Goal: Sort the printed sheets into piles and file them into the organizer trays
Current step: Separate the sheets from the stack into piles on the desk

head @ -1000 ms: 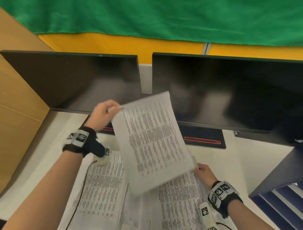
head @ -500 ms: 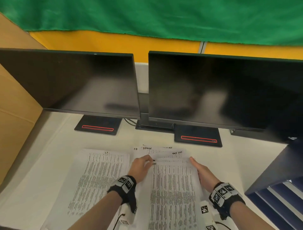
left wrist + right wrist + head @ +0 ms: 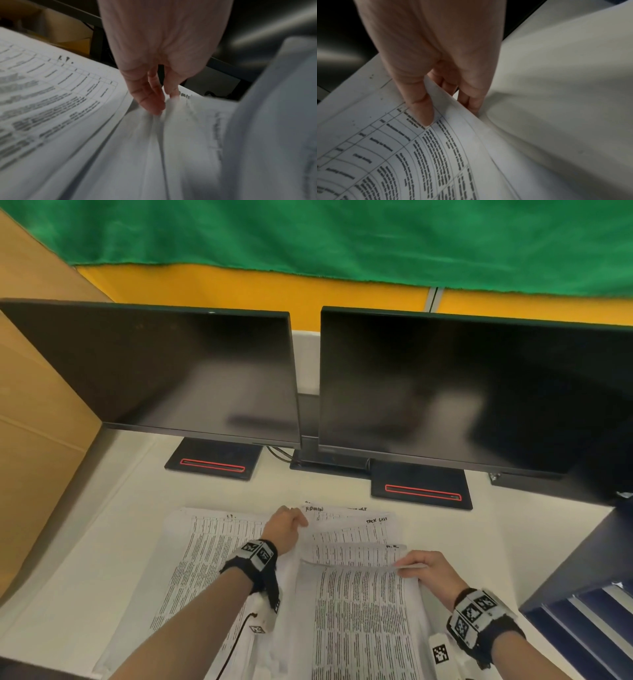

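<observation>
Two spreads of printed sheets lie on the white desk (image 3: 102, 542). The left pile (image 3: 205, 563) lies flat. On the right, several sheets (image 3: 352, 534) are fanned out, some with handwritten headings. My left hand (image 3: 301, 522) (image 3: 163, 104) pinches the far left corner of the fanned sheets, where the paper bunches between its fingers. Thumb on top and fingers beneath, my right hand (image 3: 407, 565) (image 3: 450, 112) pinches the far right corner of the top sheet (image 3: 363, 618) (image 3: 402, 155), whose far edge curls up. The dark blue organizer trays (image 3: 582, 628) stand at the lower right.
Two dark monitors (image 3: 164, 371) (image 3: 472, 392) on black bases with red stripes (image 3: 212, 465) stand across the back of the desk. A brown cardboard wall (image 3: 34, 405) closes the left side. A cable runs from my left wrist band over the left pile.
A second ago my left hand held a sheet raised in the air; that sheet now lies down. My right hand has pulled the top sheet towards me, uncovering the sheets beneath.
</observation>
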